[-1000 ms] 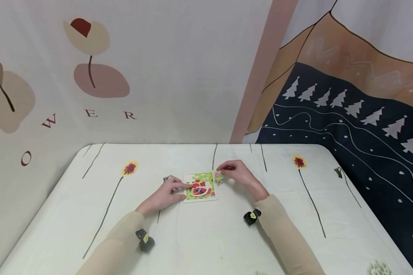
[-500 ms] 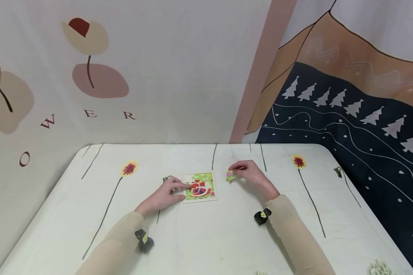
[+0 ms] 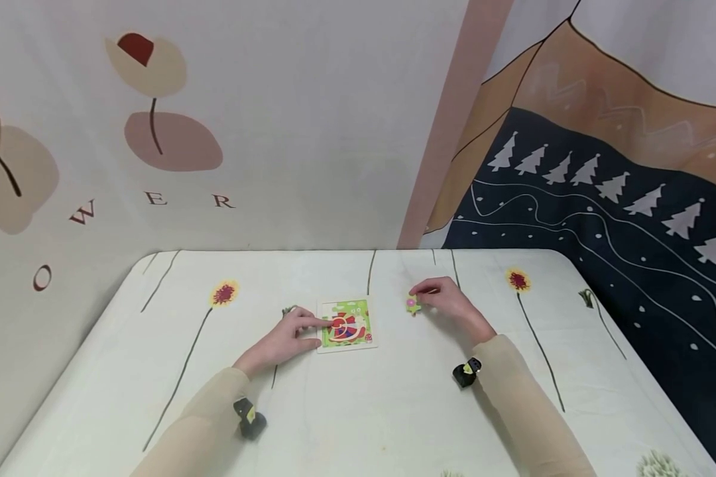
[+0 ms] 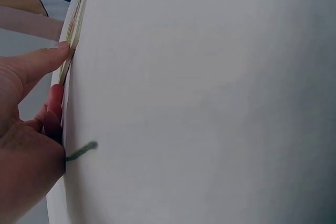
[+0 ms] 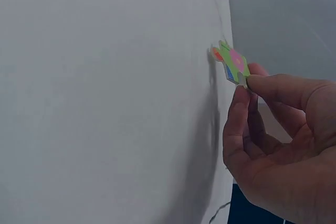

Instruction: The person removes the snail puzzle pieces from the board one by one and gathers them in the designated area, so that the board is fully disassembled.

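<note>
A square puzzle board (image 3: 346, 324) with a red snail-like picture on green lies flat at mid-table. My left hand (image 3: 283, 339) rests at its left side, index finger stretched onto the picture and thumb at the lower left edge; in the left wrist view the board (image 4: 79, 30) shows edge-on beside the left hand (image 4: 31, 124). To the right of the board, my right hand (image 3: 450, 305) pinches a small green puzzle piece (image 3: 413, 304) with a pink flower. The right wrist view shows this piece (image 5: 233, 64) between thumb and fingertips of the right hand (image 5: 286, 124), its lower tip orange.
A white cloth (image 3: 358, 424) printed with flowers covers the table. Behind it stands a pale printed wall hanging (image 3: 310, 132), and at the right a dark one with trees (image 3: 602, 218). Black wrist cameras sit on both sleeves.
My right hand has moved to the right, away from the board, with the puzzle piece pinched in it. The left hand and the board have stayed in place.
</note>
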Demonstrator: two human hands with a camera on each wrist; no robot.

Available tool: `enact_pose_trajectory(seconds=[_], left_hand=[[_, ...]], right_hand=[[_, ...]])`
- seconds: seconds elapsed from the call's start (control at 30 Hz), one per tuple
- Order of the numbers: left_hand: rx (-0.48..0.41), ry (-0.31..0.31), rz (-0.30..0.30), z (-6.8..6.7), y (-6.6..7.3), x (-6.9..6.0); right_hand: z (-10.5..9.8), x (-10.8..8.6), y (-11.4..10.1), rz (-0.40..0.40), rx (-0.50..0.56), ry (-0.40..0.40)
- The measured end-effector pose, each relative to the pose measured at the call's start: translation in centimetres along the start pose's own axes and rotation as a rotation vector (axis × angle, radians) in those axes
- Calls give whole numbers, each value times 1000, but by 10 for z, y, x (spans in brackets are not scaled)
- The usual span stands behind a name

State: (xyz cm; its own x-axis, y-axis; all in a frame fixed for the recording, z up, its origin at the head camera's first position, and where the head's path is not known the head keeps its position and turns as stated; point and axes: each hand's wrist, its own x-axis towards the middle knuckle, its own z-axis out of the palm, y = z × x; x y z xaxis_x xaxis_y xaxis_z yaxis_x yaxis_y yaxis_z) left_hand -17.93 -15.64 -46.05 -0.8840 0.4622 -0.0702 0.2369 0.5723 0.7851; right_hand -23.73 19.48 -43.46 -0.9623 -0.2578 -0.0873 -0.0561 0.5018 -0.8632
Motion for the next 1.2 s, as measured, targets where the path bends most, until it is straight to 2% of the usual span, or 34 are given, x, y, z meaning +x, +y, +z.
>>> enact_pose_trajectory(seconds=[0.13,0.4,0.7,0.9,1.2], left_hand=[[-1,-3,4,0,1,0],[-8,-3,6,1,2,0],[-2,-2,13,0,1,1],[14,28,20,1,2,1],[-30,73,-38,5,8,2]], right_hand=[[0,2,3,44,-5,-5],[-1,8,8,57,-22,-20],[0,12,10,33,-53,-20],[-1,14,13,25,-43,-24],[2,15,10,5,-3,-18]])
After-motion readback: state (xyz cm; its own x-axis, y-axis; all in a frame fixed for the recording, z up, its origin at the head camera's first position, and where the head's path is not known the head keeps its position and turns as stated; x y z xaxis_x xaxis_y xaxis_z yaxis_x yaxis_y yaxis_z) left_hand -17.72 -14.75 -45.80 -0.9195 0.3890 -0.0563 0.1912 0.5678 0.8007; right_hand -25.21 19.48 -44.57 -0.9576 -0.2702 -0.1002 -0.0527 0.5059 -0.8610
